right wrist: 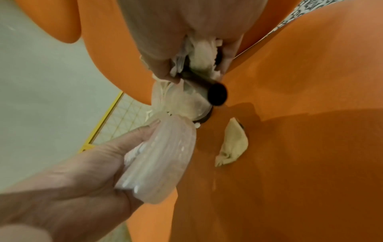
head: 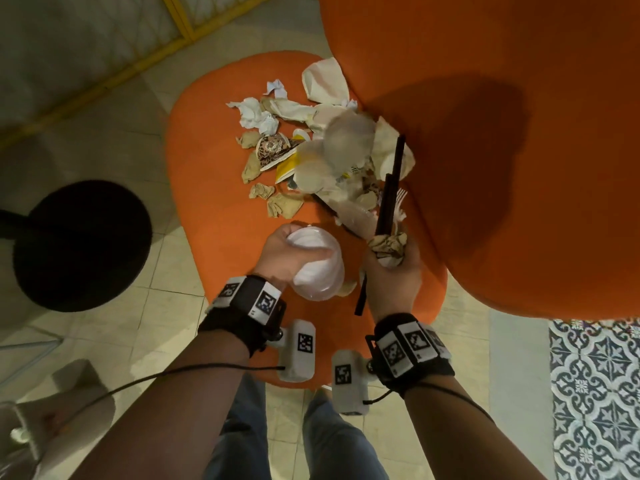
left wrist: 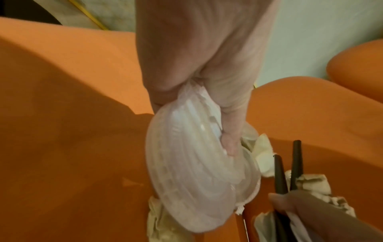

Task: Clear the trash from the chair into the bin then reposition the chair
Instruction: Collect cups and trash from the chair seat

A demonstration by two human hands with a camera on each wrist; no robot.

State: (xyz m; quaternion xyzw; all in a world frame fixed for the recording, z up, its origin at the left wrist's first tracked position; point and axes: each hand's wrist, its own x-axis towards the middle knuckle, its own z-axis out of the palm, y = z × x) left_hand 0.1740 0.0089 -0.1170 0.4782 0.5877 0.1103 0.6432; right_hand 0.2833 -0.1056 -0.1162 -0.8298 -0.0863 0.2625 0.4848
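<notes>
An orange chair (head: 207,161) carries a heap of trash (head: 311,150): crumpled napkins, paper wrappers, clear plastic lids. Over the seat's near edge my left hand (head: 287,251) grips a clear plastic cup (head: 318,265) stuffed with white paper; the cup (left wrist: 186,172) fills the left wrist view. My right hand (head: 391,271) grips a bunch of black straws (head: 389,199), a crumpled napkin (head: 388,245) and thin plastic. The straw ends (right wrist: 217,95) point at the right wrist camera, and a crumpled napkin (right wrist: 234,144) lies on the seat there.
The chair's orange backrest (head: 519,133) rises at the right. A round black stool (head: 81,245) stands on the tiled floor at the left. Yellow frame bars (head: 138,60) run along the back left. A patterned rug (head: 595,400) lies at the lower right. No bin is in view.
</notes>
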